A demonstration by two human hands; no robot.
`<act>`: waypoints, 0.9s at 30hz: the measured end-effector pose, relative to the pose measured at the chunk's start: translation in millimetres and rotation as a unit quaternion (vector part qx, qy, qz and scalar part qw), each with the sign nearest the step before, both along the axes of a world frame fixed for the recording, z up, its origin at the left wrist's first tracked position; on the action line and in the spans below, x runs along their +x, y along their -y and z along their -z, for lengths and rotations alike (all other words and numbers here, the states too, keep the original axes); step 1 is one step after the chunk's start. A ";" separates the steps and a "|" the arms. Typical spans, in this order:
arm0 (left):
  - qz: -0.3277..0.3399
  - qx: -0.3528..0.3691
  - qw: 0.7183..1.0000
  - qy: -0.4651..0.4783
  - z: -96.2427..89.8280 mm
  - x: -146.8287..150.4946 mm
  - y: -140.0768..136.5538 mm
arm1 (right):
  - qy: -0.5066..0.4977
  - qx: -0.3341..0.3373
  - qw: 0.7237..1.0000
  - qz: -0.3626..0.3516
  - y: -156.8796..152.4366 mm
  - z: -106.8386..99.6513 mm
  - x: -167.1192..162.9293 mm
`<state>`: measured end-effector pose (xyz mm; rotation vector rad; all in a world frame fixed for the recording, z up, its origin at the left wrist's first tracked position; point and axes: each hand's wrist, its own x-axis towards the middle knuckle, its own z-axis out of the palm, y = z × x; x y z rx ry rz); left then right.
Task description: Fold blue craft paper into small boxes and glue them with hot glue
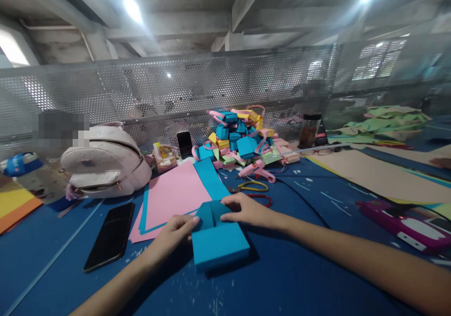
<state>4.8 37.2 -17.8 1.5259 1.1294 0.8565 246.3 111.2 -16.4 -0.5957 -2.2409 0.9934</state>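
A blue paper box (221, 246) is in front of me, its folded flaps standing up on the far side. My left hand (180, 227) pinches the left flap between thumb and fingers. On the right flap, my right hand (243, 209) grips with thumb and fingertips. Just beyond lie pink paper sheets (176, 194) layered with blue ones. Yellow-handled scissors (254, 186) and a red handle (265, 200) lie past my right hand. A pink glue gun (257, 169) rests farther back.
Small coloured paper boxes (239, 137) are heaped at the back against a perforated metal screen (197, 79). On the left are a black phone (111, 236), a white backpack (105, 161) and a bottle (38, 180). A magenta device (401, 224) and large paper sheets (380, 170) lie right.
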 end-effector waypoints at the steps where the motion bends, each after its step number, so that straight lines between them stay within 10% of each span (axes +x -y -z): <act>1: 0.004 0.007 1.000 -0.027 -0.4 -1.3 -1.9 | 0.016 -0.002 1.000 -0.016 1.2 1.2 -0.6; 9: -0.010 0.101 0.974 -0.204 1.6 -5.2 -8.6 | 0.085 0.042 0.995 -0.008 6.3 12.2 -5.5; 27: 0.067 0.213 0.929 -0.295 5.9 -0.4 -19.6 | 0.104 0.111 0.987 -0.058 -15.6 21.3 -7.4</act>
